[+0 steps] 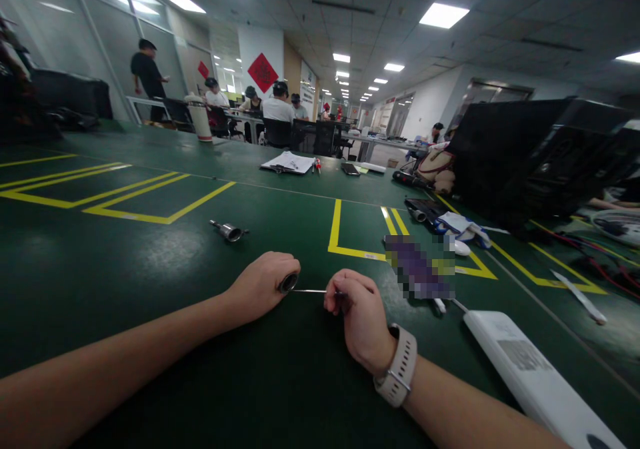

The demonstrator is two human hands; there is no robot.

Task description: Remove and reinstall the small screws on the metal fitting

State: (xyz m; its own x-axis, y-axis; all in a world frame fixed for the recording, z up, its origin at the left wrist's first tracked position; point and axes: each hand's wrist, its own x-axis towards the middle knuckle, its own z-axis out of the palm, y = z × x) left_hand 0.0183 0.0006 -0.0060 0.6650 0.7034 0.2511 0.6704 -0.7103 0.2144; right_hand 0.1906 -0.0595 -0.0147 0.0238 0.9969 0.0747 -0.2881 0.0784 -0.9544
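Green tabletop (125, 289) is marked with yellow tape (334, 226). Near centre, a round-ended metal part (288, 282) is held in the curled grip of the left hand (260, 286); a thin-shafted tool (310, 292) is pinched by the right hand (356, 309), pointed leftward. Whether its tip is touching cannot be told. Tool work seems in hand; steady alignment is probably called for. Farther left, a second metal piece (231, 232) is seen.

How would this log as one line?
left hand: holds cup-ended metal part; right hand: holds thin-shafted tool; green table: similar metal part
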